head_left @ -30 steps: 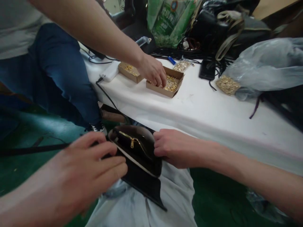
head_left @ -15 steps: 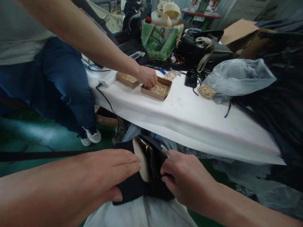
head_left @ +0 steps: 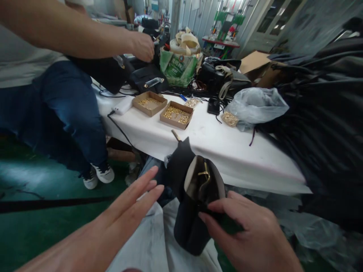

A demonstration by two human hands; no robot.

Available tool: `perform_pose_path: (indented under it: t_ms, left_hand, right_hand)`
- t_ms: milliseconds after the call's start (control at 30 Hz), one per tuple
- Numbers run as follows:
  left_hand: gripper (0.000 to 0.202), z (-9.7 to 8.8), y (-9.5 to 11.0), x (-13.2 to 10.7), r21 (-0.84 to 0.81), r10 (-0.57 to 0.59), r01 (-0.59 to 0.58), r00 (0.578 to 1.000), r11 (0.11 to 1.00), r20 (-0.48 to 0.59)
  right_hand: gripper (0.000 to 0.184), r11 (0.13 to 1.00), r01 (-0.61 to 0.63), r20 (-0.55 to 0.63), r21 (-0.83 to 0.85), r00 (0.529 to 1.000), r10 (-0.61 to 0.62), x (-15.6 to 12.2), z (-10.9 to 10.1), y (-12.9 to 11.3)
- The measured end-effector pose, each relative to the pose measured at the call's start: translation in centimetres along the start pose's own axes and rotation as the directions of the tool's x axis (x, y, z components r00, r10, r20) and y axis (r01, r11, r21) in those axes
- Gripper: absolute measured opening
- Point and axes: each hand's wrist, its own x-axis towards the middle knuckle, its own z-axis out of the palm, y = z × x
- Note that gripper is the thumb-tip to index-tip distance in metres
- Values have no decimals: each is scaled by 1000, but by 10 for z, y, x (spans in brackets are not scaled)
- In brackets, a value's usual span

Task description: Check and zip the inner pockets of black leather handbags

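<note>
A black bag (head_left: 191, 226) with a pale lining and a gold zip inside is held over my lap, its mouth facing up. Thumb and fingers of my right hand (head_left: 246, 226) pinch its near right edge. Its black flap (head_left: 180, 164) stands out on the far left side, with a small metal-tipped piece at the end. My left hand (head_left: 136, 204) hovers to the left of the bag, fingers stretched out and nothing in them. A gap shows between its fingertips and the bag.
On the white table (head_left: 238, 151) are two cardboard boxes (head_left: 176, 122) of small gold parts, a phone (head_left: 213, 106), a plastic bag (head_left: 255, 105) and a green sack (head_left: 180, 70). Black material (head_left: 320, 124) is heaped at right. A co-worker's arm (head_left: 107, 39) reaches across upper left.
My left hand has come off the bag and moved left. The bag has turned and its opening shows more. The co-worker's hand has left the box, rising to a dark item.
</note>
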Motion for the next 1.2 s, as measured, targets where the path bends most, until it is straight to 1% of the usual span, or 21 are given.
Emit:
perform_pose_path:
  t_ms: [67, 100, 167, 233, 267, 333, 367, 400, 467, 500, 533, 567, 600, 700, 767, 800, 867, 933, 1000, 1100, 1200]
  left_hand:
    - [87, 25, 6, 3, -60, 52, -53, 998, 997, -27]
    - [91, 39, 10, 5, -110, 26, -30, 999, 994, -39]
    - [86, 71, 20, 12, -201, -111, 103, 993, 974, -28]
    - [66, 100, 27, 17, -261, -263, 269, 963, 927, 59]
    - [62, 113, 28, 18, -306, -319, 326, 945, 894, 74]
    - [64, 130, 25, 17, -417, -401, 425, 904, 804, 149]
    - [67, 136, 22, 15, -474, -419, 461, 886, 750, 199]
    - [71, 140, 18, 13, -526, -422, 493, 869, 693, 258]
    - [78, 145, 11, 8, -603, -402, 536, 844, 591, 356]
    - [79, 148, 8, 6, -629, -391, 547, 837, 553, 384]
    - [80, 151, 6, 5, -647, -385, 554, 832, 524, 400]
    - [81, 154, 4, 4, -661, -382, 557, 829, 502, 409]
    - [82, 157, 4, 4, -676, -377, 557, 828, 482, 414]
    - [86, 164, 4, 4, -744, -344, 549, 831, 380, 437]
    - [85, 165, 5, 5, -786, -330, 541, 831, 300, 447]
    - [83, 163, 5, 5, -795, -334, 541, 829, 273, 449]
    - [84, 160, 8, 6, -795, -366, 546, 819, 263, 442]
    - [88, 158, 12, 9, -780, -423, 544, 814, 311, 399]
    - [86, 158, 18, 15, -748, -485, 532, 813, 396, 322]
    - [83, 162, 23, 23, -673, -558, 538, 801, 509, 218]
    - [65, 165, 21, 25, -653, -599, 561, 776, 509, 199]
  right_hand:
    - [14, 999, -52, -46, -9, 998, 52, -8, 19, -5]
    - [16, 997, -82, -56, 2, 995, 82, -11, 31, -7]
    - [19, 985, -161, -66, 53, 984, 164, -14, 54, -9]
    - [23, 969, -208, -49, 132, 975, 216, -15, 73, -11]
    - [24, 964, -209, -20, 164, 976, 215, -15, 78, -11]
    - [27, 967, -184, 112, 175, 980, 166, -12, 78, -10]
    - [28, 976, -152, 216, 157, 969, 116, -9, 74, -8]
    - [28, 985, -114, 338, 132, 939, 64, -4, 67, -5]
    - [29, 995, -35, 541, 94, 841, -22, 11, 50, 5]
    - [30, 996, -10, 583, 84, 812, -41, 20, 42, 11]
    - [30, 997, 5, 579, 72, 814, -46, 30, 36, 18]
    - [25, 996, 40, 540, 75, 839, -74, 39, 33, 26]
    - [25, 994, 65, 533, 83, 840, -100, 48, 32, 33]
    - [40, 996, -17, 618, 82, 785, -37, 61, 43, 49]
    - [33, 995, -63, 654, 72, 757, 1, 60, 56, 51]
    - [28, 994, -75, 646, 74, 763, 9, 57, 62, 50]
    - [22, 988, -129, 582, 84, 811, 57, 50, 74, 45]
    - [18, 974, -213, 469, 79, 870, 152, 44, 85, 37]
    - [14, 964, -251, 344, 85, 916, 208, 40, 97, 28]
    - [13, 967, -202, 245, 153, 956, 161, 37, 115, 17]
    - [26, 981, -94, 150, 172, 986, 68, 35, 127, 12]
